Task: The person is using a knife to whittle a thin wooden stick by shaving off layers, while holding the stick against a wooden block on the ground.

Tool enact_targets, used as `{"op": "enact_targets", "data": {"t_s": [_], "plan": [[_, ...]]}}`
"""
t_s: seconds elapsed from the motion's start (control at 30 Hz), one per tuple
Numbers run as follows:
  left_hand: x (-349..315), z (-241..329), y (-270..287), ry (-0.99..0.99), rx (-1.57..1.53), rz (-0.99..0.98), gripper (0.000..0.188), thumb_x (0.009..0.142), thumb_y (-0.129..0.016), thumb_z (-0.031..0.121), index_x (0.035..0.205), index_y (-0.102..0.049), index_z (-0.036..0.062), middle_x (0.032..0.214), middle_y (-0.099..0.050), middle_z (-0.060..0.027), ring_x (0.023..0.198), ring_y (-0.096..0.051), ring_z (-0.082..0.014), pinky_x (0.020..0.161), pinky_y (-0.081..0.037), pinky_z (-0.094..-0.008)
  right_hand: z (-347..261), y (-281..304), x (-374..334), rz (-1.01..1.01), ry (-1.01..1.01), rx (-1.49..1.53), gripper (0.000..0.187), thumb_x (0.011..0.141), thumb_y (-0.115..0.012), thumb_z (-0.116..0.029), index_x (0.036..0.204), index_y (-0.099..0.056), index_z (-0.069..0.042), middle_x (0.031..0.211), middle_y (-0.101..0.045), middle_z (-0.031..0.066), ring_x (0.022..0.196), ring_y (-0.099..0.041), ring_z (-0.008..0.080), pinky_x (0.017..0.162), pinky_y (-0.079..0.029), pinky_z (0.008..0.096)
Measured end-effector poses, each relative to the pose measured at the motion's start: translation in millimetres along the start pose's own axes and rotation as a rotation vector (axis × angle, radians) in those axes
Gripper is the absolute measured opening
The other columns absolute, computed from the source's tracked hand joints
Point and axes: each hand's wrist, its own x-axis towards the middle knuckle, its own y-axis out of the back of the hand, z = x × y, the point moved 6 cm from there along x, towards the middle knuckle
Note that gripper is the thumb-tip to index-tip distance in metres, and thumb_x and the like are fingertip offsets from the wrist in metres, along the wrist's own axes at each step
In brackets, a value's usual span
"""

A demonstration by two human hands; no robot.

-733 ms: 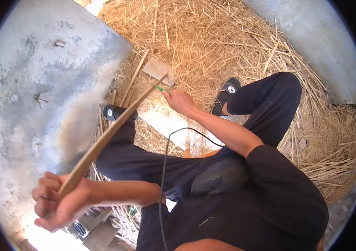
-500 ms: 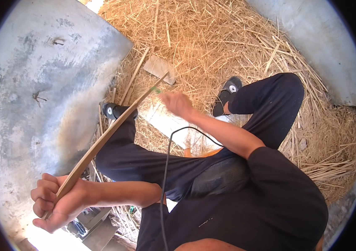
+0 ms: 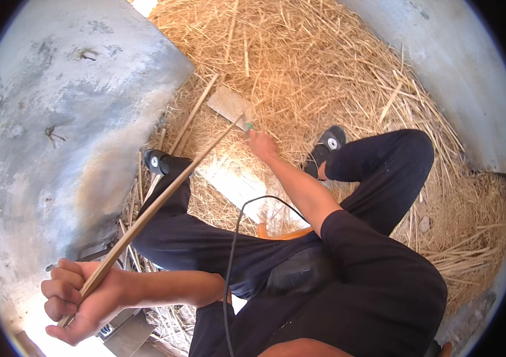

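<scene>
My left hand (image 3: 83,297) is closed around the near end of a long, thin wooden strip (image 3: 164,199), likely split bamboo. The strip slants up and away to the right over my left leg, and its far tip hangs above the straw. Close by that tip, my right hand (image 3: 264,146) is closed on a small tool with a green part (image 3: 249,127). Its blade or working end is too small to make out. The green part sits just right of the strip's far end, and I cannot tell whether they touch.
Loose straw and shavings (image 3: 300,65) cover the ground. A flat slab (image 3: 226,101) lies beyond the strip's tip, beside other wooden strips (image 3: 196,113). A grey panel (image 3: 86,119) stands at left, a pale wall (image 3: 443,71) at right. A black cable (image 3: 235,238) crosses my lap.
My right hand has moved right with the green tool, out to the strip's far tip. The left hand keeps its hold on the strip. The whole view has shifted slightly.
</scene>
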Motion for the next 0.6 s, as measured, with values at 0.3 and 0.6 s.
{"op": "enact_targets", "data": {"t_s": [0.3,0.6], "plan": [[-1,2,5,-0.049,0.027,-0.063,0.047,0.084,-0.044,0.038,0.055,-0.012,0.0185,0.052,-0.013,0.0036,0.047,-0.011,-0.0088,0.049,-0.012,-0.0251,-39,29,-26,-0.120,0.316,0.040,0.047,0.097,-0.030,-0.039,0.108,-0.052,0.001,0.077,-0.062,0.0247,0.084,-0.064,0.0358,0.072,-0.050,0.0463],[9,-9,5,-0.023,0.038,-0.068,0.045,0.088,-0.040,0.038,0.057,-0.014,0.0179,0.052,-0.017,0.0025,0.046,-0.010,-0.0088,0.047,-0.011,-0.0248,17,-25,24,0.144,0.369,-0.203,0.031,0.097,-0.031,-0.026,0.107,-0.048,-0.001,0.059,-0.050,0.0085,0.039,-0.042,0.0220,0.043,-0.044,0.0409]]}}
